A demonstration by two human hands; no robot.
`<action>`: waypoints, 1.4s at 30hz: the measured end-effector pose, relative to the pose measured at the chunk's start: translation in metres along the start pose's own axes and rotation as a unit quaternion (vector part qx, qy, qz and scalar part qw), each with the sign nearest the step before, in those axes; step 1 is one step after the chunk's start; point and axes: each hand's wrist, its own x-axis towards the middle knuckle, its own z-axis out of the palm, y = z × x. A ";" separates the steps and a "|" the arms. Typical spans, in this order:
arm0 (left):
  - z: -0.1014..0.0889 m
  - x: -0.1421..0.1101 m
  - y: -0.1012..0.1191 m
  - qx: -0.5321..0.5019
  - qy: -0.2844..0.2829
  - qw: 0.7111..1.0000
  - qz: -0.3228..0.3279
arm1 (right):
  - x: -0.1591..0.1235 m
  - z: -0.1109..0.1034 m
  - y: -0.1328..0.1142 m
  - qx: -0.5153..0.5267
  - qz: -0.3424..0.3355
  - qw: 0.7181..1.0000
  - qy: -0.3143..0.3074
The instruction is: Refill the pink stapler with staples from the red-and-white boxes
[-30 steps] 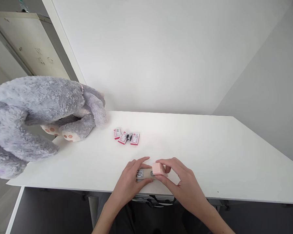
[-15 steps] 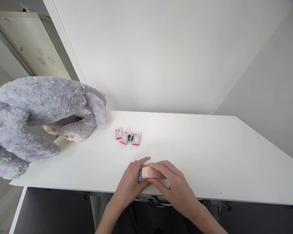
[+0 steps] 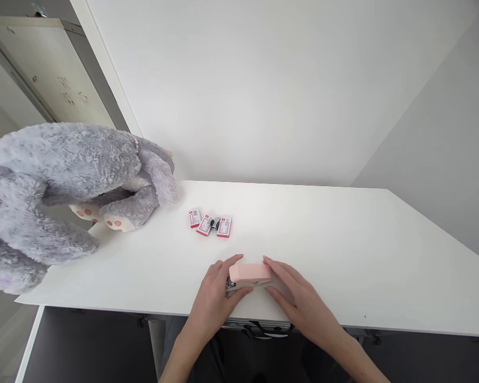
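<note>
A pink stapler [image 3: 250, 273] lies lengthwise near the front edge of the white table, with a shiny metallic part showing at its left end. My left hand [image 3: 213, 292] is closed around that left end, thumb on the near side and fingers on the far side. At the other end, my right hand [image 3: 297, 295] has its thumb and fingers spread apart, fingertips close to the stapler's right tip. Whether they touch it is hard to tell. Beyond the hands lie small white-and-red boxes [image 3: 224, 227] and a small black item [image 3: 215, 223] among them.
A large grey plush toy [image 3: 75, 165] covers the left end of the white table [image 3: 323, 239]. Behind the table rises a white wall [image 3: 243, 96]. A metal cabinet [image 3: 43, 64] stands at the far left.
My right hand has slid right, off the top of the stapler, and its fingers have spread. More of the pink top shows now. My left hand stays almost in place.
</note>
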 end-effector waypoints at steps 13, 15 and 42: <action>0.005 0.007 -0.001 0.044 0.130 0.988 -0.074 | -0.014 -0.039 0.042 0.044 0.173 0.980 0.087; 0.001 0.007 0.000 0.024 0.129 0.988 -0.081 | -0.013 -0.038 0.041 0.051 0.173 0.980 0.089; 0.002 0.035 0.015 0.026 -0.010 1.000 0.013 | -0.008 -0.046 0.036 0.101 0.182 0.974 0.088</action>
